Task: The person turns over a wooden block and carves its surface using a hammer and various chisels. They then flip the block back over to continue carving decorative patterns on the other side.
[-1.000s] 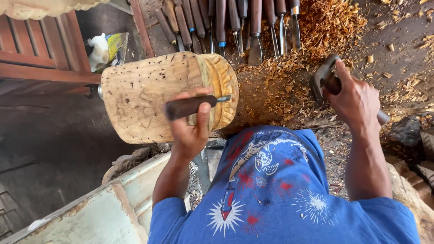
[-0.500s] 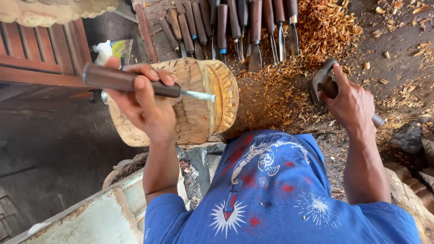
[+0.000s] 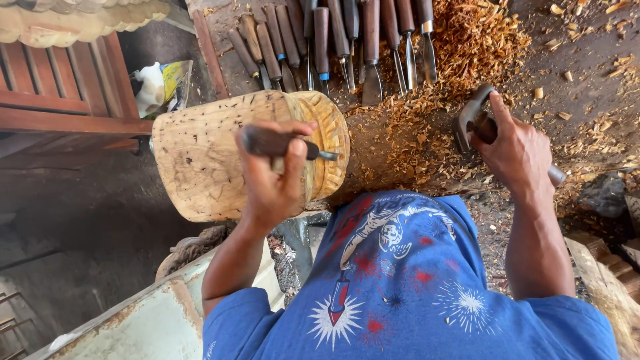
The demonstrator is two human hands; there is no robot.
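head view | pale round carved wooden block (image 3: pixel 220 157) lies on its side on the ground | left hand (image 3: pixel 273 180) clenched on dark wooden-handled chisel (image 3: pixel 280 143), brought back from a raised position half a second ago, blade now at the block's ridged edge | right hand (image 3: pixel 517 150) still gripping grey mallet (image 3: pixel 477 117) over orange wood shavings (image 3: pixel 427 133) | row of chisels (image 3: pixel 340 40) beyond

One package only: crumpled bag (image 3: pixel 163 90) at upper left, lying on dark ground just left of pale carved wooden block (image 3: pixel 227 153) and beside red slatted wooden frame (image 3: pixel 60 93). Bag soft, wrinkled, irregular shape; white bulging part on left side, yellow and green-blue printed panel on right side, glossy. Print too small and creased to make out. Well apart from both hands. No labels, signs or screens elsewhere in view.
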